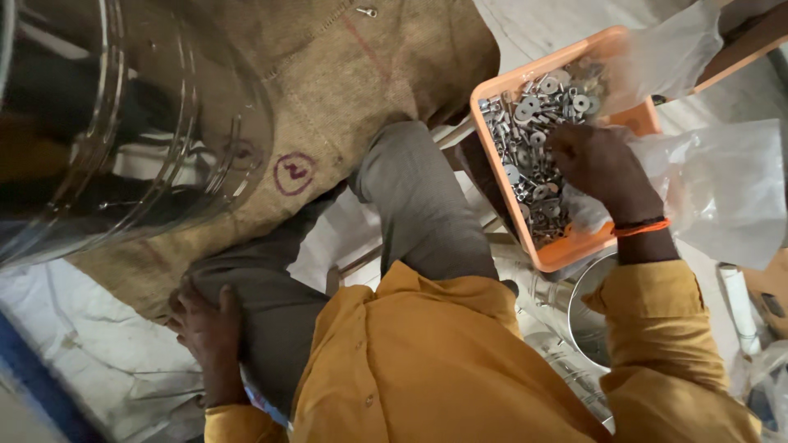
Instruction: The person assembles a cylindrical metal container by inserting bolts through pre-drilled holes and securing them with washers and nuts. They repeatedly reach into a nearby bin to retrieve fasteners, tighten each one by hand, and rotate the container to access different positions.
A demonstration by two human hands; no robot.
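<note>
My right hand (603, 168) reaches into an orange plastic tray (566, 253) filled with several small shiny metal washers and rivets (533, 107). Its fingers curl down among the pieces and are hidden from me. An orange band circles that wrist. My left hand (205, 324) rests flat on my knee in grey trousers (410, 205), fingers spread, holding nothing. I wear a yellow shirt.
A large shiny steel drum (115, 131) lies at the upper left on a brown burlap sack (345, 82). Clear plastic bags (722, 189) lie right of the tray. A round steel vessel (591, 312) sits below the tray. White sheeting (98, 353) covers the floor.
</note>
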